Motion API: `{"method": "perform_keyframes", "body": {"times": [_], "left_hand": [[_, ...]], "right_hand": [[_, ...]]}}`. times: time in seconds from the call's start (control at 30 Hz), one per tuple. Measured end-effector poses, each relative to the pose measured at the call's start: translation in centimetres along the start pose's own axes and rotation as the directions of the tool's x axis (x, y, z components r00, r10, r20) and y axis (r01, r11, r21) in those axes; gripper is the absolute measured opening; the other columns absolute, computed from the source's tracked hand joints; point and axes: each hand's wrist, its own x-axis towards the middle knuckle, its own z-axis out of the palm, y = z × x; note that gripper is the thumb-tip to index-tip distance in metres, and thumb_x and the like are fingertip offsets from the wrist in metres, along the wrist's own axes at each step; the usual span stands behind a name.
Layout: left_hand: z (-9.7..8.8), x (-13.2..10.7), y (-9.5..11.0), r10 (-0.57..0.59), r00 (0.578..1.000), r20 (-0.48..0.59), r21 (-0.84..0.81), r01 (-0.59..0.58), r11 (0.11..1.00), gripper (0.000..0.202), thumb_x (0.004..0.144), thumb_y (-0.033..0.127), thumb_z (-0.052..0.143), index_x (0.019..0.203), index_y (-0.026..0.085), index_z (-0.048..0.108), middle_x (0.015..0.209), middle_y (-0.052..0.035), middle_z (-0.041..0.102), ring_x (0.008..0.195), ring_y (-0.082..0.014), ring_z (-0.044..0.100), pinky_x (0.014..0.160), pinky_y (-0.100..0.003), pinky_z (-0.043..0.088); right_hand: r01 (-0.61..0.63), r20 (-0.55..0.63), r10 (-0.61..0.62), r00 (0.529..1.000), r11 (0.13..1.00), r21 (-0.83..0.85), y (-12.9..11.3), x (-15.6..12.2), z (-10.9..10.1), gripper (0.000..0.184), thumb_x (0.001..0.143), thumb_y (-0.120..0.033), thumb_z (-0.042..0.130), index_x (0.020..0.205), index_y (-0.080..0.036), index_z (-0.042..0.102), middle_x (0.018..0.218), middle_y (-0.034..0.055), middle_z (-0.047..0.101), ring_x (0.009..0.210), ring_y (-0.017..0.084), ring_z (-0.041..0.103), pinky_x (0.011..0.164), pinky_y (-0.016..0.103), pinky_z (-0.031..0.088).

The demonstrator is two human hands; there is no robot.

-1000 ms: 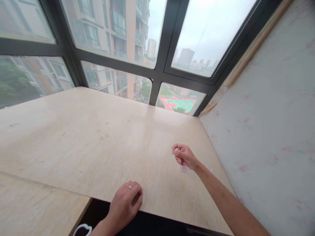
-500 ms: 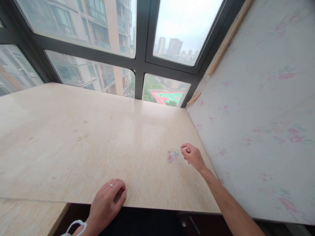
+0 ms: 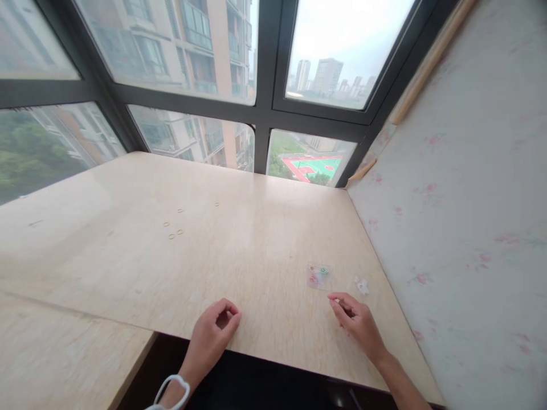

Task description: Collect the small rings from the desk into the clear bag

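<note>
My right hand is over the right part of the tabletop, thumb and index finger pinched; whatever is between the tips is too small to make out. Just beyond those fingertips lies a small clear flat packet with pink and green coloured bits in it. A little crumpled white piece sits close behind the same hand's knuckles. My left hand rests near the front edge, fingers curled and thumb meeting the index finger, with nothing visible in it. A white band circles the left wrist.
Several thin yellowish loops lie scattered on the left-centre of the pale tabletop. A flower-patterned wall bounds the right side. Dark-framed windows stand along the back. The front edge steps at the lower left.
My right hand has drawn back toward me from the packet, and the white piece now shows beside it. My left thumb has moved against the index finger. The view has turned left.
</note>
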Motion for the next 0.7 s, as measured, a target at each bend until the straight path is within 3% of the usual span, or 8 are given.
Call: {"method": "perform_keyframes", "body": {"times": [0.1,0.2,0.37,0.43,0.57,0.7], "left_hand": [[-0.2,1.3,0.7,-0.160,0.980,-0.116,-0.182,0.137,0.974,0.026,0.078,0.043,0.059,0.073,0.018,0.060,0.067,-0.0014,0.062,0.059,-0.0161,0.057,0.056,-0.026,0.047],[-0.9,3.7,0.8,-0.236,0.927,-0.290,-0.272,0.156,0.950,0.026,0.074,0.043,0.063,0.077,0.017,0.062,0.073,-0.0031,0.064,0.067,-0.0175,0.060,0.062,-0.027,0.049],[-3.6,9.4,-0.8,-0.218,0.770,-0.599,-0.220,0.104,0.970,0.024,0.074,0.035,0.060,0.086,0.015,0.063,0.085,-0.0060,0.066,0.075,-0.0181,0.060,0.067,-0.028,0.049],[-5.2,11.7,-2.2,-0.197,0.731,-0.654,-0.144,0.135,0.980,0.024,0.076,0.031,0.056,0.091,0.014,0.064,0.090,-0.0070,0.067,0.075,-0.0179,0.060,0.071,-0.029,0.049],[-8.9,15.3,-5.6,-0.113,0.801,-0.587,0.200,0.279,0.939,0.029,0.080,0.022,0.048,0.103,0.013,0.064,0.101,-0.0100,0.065,0.079,-0.0183,0.060,0.083,-0.032,0.047],[-12.0,17.0,-8.2,-0.139,0.838,-0.528,0.277,0.325,0.904,0.027,0.078,0.018,0.051,0.099,0.011,0.067,0.097,-0.0108,0.067,0.080,-0.0198,0.060,0.086,-0.033,0.045]], "right_hand": [[0.003,-0.026,-0.003,1.000,1.000,0.005,0.8,-0.9,0.8,0.034,0.082,-0.053,0.055,0.084,-0.022,0.069,0.050,-0.0020,0.049,0.044,0.016,0.051,0.043,0.025,0.045],[-0.029,-0.050,0.031,0.998,0.999,0.040,1.4,-1.0,0.8,0.036,0.081,-0.053,0.056,0.086,-0.021,0.069,0.051,-0.0015,0.050,0.045,0.017,0.053,0.041,0.025,0.044],[-0.031,-0.038,0.034,0.999,0.997,0.068,2.2,-0.9,0.6,0.036,0.082,-0.052,0.055,0.091,-0.019,0.067,0.052,-0.0020,0.049,0.046,0.017,0.054,0.039,0.024,0.042],[-0.011,-0.039,0.012,0.999,0.999,0.042,2.3,-0.9,0.6,0.036,0.083,-0.052,0.055,0.092,-0.019,0.067,0.051,-0.0023,0.048,0.044,0.016,0.053,0.039,0.024,0.042],[0.057,-0.050,-0.059,0.997,0.998,-0.032,2.4,-0.9,0.8,0.035,0.084,-0.051,0.053,0.089,-0.020,0.069,0.050,-0.0011,0.053,0.042,0.016,0.054,0.042,0.023,0.044],[0.138,-0.065,-0.145,0.987,0.986,-0.092,2.5,-0.8,1.0,0.033,0.084,-0.050,0.053,0.086,-0.021,0.070,0.054,0.0007,0.060,0.045,0.015,0.057,0.046,0.021,0.047]]}}
